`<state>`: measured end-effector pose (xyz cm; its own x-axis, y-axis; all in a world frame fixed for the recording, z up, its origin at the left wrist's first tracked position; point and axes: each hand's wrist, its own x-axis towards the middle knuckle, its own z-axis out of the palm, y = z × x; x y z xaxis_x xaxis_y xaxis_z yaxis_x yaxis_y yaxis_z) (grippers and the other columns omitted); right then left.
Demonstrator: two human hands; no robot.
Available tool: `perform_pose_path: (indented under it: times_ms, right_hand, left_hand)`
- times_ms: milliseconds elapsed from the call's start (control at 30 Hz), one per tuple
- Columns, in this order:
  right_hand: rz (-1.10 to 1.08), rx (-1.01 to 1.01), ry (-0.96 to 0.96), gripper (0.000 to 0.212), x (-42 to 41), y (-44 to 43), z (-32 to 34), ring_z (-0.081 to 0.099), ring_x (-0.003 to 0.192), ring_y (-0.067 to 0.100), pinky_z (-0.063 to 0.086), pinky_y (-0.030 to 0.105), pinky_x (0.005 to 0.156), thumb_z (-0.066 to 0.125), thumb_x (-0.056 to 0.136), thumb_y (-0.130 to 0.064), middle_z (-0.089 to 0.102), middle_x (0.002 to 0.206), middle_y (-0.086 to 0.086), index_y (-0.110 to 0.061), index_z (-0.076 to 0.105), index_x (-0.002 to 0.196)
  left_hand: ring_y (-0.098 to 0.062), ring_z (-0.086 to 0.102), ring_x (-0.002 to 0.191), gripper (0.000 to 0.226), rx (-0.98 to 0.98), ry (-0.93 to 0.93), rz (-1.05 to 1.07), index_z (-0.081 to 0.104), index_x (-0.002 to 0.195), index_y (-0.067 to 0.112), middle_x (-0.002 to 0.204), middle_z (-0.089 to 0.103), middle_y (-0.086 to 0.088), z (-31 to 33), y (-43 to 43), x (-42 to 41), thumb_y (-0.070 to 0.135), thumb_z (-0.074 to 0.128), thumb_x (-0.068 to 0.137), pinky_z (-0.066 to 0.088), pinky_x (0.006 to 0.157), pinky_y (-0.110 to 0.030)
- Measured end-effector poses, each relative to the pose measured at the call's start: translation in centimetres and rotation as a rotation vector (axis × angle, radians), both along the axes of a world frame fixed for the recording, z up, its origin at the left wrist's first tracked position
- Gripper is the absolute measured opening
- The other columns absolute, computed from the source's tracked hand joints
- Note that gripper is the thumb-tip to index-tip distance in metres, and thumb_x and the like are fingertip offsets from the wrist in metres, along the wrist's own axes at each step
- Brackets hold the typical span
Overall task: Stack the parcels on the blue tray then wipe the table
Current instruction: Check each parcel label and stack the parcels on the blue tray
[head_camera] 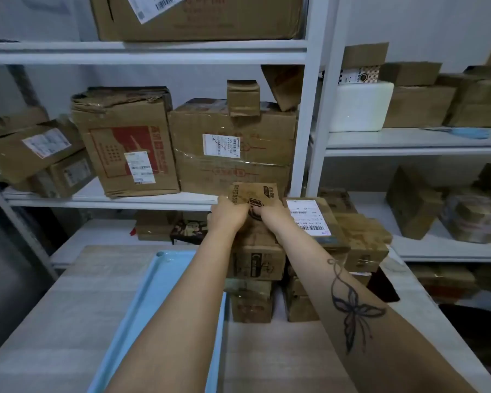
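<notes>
Nearest the lens, the right forearm, marked with a butterfly tattoo, and the bare left forearm stretch forward over the pale surface. They reach to the top of a pile of parcels that stands just right of the blue tray. The left hand and the right hand both curl their fingers around the small parcel, a brown printed carton sitting highest on the pile, close to the white shelf behind it. The tray carries no parcel in the part that shows, so the stacking looks barely begun. The carton is probably light, given its size, and its cardboard walls look stiff enough for a firm squeeze, though worn corners elsewhere suggest the board can dent. Opposite side faces low down seem the safest hold, with thumbs on top to stop tipping. Beside it lies a labelled parcel with a glossy sticker and tape, which may be slippery. The pile leans unevenly, so lifting straight up should avoid nudging the neighbours.
</notes>
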<state>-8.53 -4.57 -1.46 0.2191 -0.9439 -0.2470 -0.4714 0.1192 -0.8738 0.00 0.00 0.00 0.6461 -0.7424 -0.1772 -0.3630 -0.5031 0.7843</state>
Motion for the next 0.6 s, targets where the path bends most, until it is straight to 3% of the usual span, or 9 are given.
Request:
perform_pose_path:
  times_ms: [100,200,267,400,500,600]
  right_hand:
    - [-0.069,0.023,-0.111,0.076,0.1,-0.9,-0.8,0.047,0.123,0.035,0.041,0.048,0.103,0.056,0.065,-0.037,0.049,0.137,0.013,-0.023,0.043,0.138]
    - [-0.086,0.071,-0.165,0.052,-0.5,0.1,0.1,0.053,0.117,0.033,0.045,0.047,0.100,0.056,0.087,-0.026,0.054,0.132,0.011,-0.016,0.044,0.137]
    - [-0.085,0.106,-0.188,0.042,-0.7,0.1,0.3,0.054,0.116,0.033,0.045,0.047,0.101,0.051,0.094,-0.021,0.056,0.129,0.012,-0.011,0.045,0.134]
    - [-0.089,0.124,-0.222,0.039,-0.8,0.2,0.2,0.054,0.115,0.033,0.046,0.048,0.099,0.048,0.094,-0.018,0.057,0.127,0.013,-0.012,0.046,0.133]
    - [-0.098,0.087,-0.239,0.042,-0.7,0.3,0.0,0.054,0.115,0.033,0.046,0.048,0.100,0.049,0.093,-0.016,0.057,0.128,0.012,-0.012,0.044,0.134]
    - [-0.112,0.053,-0.285,0.043,-0.7,0.2,0.4,0.054,0.115,0.032,0.047,0.049,0.098,0.048,0.092,-0.013,0.056,0.129,0.011,-0.010,0.043,0.134]
  left_hand:
    - [-0.032,0.051,0.113,0.065,0.069,0.045,0.036,0.037,0.133,0.012,0.127,0.051,-0.013,0.0,0.3,0.3,0.049,0.052,0.082,0.046,0.094,-0.041]
    - [-0.023,0.053,0.089,0.041,0.063,0.158,0.004,0.049,0.114,0.014,0.099,0.054,-0.006,-0.3,0.7,0.3,0.044,0.050,0.086,0.045,0.079,-0.032]
    - [-0.023,0.053,0.088,0.030,0.032,0.180,-0.011,0.051,0.111,0.014,0.099,0.053,-0.005,-0.7,0.8,0.5,0.034,0.051,0.089,0.043,0.077,-0.031]
    - [-0.020,0.050,0.078,0.018,-0.019,0.235,0.043,0.047,0.103,0.014,0.090,0.052,-0.006,-0.8,1.4,0.9,0.026,0.050,0.090,0.042,0.071,-0.032]
    - [-0.021,0.050,0.079,0.017,-0.048,0.275,0.058,0.044,0.102,0.015,0.095,0.052,-0.008,-0.7,1.7,1.1,0.025,0.050,0.090,0.041,0.067,-0.032]
    - [-0.022,0.049,0.080,0.019,-0.091,0.281,0.071,0.046,0.103,0.015,0.088,0.051,-0.005,0.0,1.8,1.3,0.026,0.051,0.089,0.041,0.068,-0.032]
